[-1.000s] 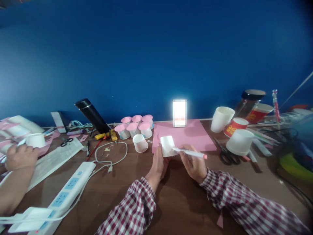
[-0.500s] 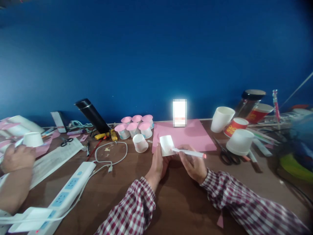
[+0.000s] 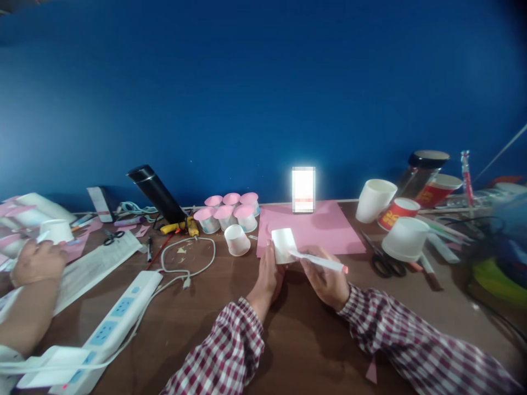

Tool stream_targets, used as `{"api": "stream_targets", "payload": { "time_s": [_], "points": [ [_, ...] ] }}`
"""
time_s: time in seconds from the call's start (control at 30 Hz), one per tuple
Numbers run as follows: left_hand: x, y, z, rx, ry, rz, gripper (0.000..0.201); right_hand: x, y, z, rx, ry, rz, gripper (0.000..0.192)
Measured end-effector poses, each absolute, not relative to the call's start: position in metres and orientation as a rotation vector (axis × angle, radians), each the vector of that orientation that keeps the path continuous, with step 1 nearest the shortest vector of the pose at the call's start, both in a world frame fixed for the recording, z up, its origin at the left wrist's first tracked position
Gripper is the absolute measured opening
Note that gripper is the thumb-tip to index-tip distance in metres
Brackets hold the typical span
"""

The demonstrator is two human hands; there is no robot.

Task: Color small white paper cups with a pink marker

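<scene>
Cup [image 3: 284,244] sits tilted in my left grip [image 3: 269,272] over the tabletop [image 3: 296,329]; my right grip [image 3: 325,277] pinches a pen [image 3: 319,261], tip touching the cup.

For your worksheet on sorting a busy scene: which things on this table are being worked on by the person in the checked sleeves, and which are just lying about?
In use:
left hand holding the white paper cup
right hand holding the white marker, tip at the cup

Lying about:
pink paper sheet
black scissors
pink-topped cups
power strip
</scene>
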State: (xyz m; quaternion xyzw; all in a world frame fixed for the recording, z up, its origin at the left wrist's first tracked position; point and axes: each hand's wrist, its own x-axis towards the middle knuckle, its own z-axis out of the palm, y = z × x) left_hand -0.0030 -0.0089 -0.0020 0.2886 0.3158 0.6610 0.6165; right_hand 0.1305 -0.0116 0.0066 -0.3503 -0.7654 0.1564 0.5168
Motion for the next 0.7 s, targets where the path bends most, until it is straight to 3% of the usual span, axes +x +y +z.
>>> {"api": "stream_targets", "payload": {
  "time_s": [0.7],
  "points": [
    [-0.0046,-0.008,-0.0076,0.652,0.825,1.518,0.037,0.1311,-0.0095,0.002,-0.841,-1.847,0.418,0.014]
  ]
}}
